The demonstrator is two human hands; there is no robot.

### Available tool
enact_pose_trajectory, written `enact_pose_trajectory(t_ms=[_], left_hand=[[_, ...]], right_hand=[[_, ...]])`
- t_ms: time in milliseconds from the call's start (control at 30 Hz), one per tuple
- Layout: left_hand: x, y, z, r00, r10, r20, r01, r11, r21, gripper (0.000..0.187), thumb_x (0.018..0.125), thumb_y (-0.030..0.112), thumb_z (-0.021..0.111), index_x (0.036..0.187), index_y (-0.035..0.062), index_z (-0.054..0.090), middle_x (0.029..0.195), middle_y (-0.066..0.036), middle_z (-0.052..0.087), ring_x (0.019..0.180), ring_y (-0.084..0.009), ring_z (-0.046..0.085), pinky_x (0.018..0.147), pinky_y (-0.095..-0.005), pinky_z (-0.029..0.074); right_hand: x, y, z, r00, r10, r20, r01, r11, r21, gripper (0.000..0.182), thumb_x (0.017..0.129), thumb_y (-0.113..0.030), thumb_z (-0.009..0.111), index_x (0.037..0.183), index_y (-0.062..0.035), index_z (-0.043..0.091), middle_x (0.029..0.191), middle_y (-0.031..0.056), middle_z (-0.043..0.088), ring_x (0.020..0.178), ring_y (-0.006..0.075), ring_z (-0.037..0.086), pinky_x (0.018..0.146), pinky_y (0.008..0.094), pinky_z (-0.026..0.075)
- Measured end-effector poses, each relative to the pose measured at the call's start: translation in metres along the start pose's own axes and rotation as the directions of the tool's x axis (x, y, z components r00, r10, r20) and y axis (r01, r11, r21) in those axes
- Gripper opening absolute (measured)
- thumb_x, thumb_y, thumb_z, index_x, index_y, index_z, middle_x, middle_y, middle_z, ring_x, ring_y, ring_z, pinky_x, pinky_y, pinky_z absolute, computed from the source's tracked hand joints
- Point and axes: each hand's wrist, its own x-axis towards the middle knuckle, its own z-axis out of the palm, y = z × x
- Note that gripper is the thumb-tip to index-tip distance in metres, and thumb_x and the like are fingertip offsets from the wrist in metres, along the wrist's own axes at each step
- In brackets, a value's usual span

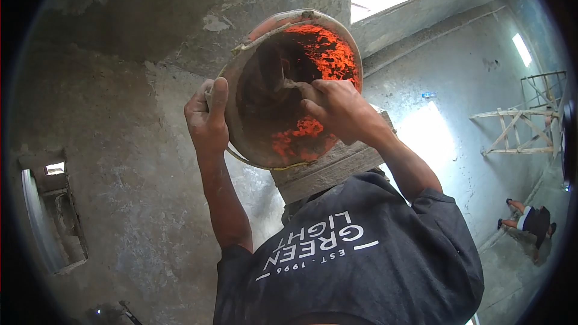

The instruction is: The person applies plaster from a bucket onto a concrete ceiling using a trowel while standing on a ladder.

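A bucket (330, 48), orange inside and crusted with grey mortar, is tipped so that its mouth faces me. My left hand (208, 114) is closed on its left rim, with the thumb pointing up. My right hand (340, 108) reaches into the mouth and grips the handle of a trowel (272, 66). The trowel's dark blade is inside the bucket, partly lost in shadow. How much mortar lies at the bottom is too dark to tell.
Below the bucket is a mortar-stained wooden plank support (328, 171). A rough plastered wall (132, 180) stands at left, with a small opening (54, 213). At right are a wooden trestle (518, 132) and another person (533, 222) lower down.
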Motion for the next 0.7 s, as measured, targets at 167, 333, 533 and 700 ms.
enact_pose_trajectory(t_ms=[167,333,533,700], left_hand=[[0.012,0.002,-0.012,0.999,-0.032,0.008,0.033,0.995,-0.095,0.032,0.094,0.032,0.059,0.082,0.0032,0.064,0.072,0.003,0.059,0.067,-0.0043,0.05,0.062,-0.0199,0.04],[0.022,0.007,-0.017,0.996,-0.064,0.065,0.072,0.99,-0.119,0.032,0.093,0.032,0.059,0.086,0.0017,0.066,0.077,0.001,0.063,0.069,-0.0049,0.054,0.063,-0.0203,0.042],[0.02,0.005,-0.016,0.993,-0.077,0.092,0.084,0.993,-0.083,0.033,0.094,0.032,0.059,0.086,0.001,0.066,0.077,0.001,0.063,0.069,-0.0047,0.054,0.063,-0.0201,0.042],[0.015,0.004,-0.012,0.996,-0.041,0.082,0.045,0.998,-0.042,0.032,0.094,0.032,0.059,0.083,0.0018,0.065,0.074,0.003,0.06,0.068,-0.0038,0.051,0.062,-0.0197,0.04]], right_hand=[[0.004,0.006,0.013,0.976,-0.219,0.001,0.217,0.965,-0.147,0.037,0.087,-0.023,0.058,0.109,0.0057,0.053,0.093,0.0253,0.059,0.09,0.0387,0.06,0.077,0.0459,0.049],[0.005,0.015,0.022,0.968,-0.242,-0.059,0.214,0.929,-0.304,0.022,0.082,-0.009,0.054,0.093,0.0092,0.054,0.085,0.0249,0.058,0.073,0.0383,0.063,0.068,0.0442,0.053],[0.004,0.011,0.038,0.954,-0.291,-0.071,0.243,0.891,-0.383,0.021,0.078,-0.004,0.054,0.091,0.0115,0.054,0.084,0.0254,0.058,0.066,0.035,0.065,0.056,0.0396,0.054],[-0.003,-0.002,0.042,0.954,-0.285,-0.09,0.226,0.886,-0.404,0.02,0.077,-0.004,0.055,0.09,0.0115,0.054,0.08,0.0231,0.057,0.063,0.0324,0.066,0.055,0.0375,0.054]])
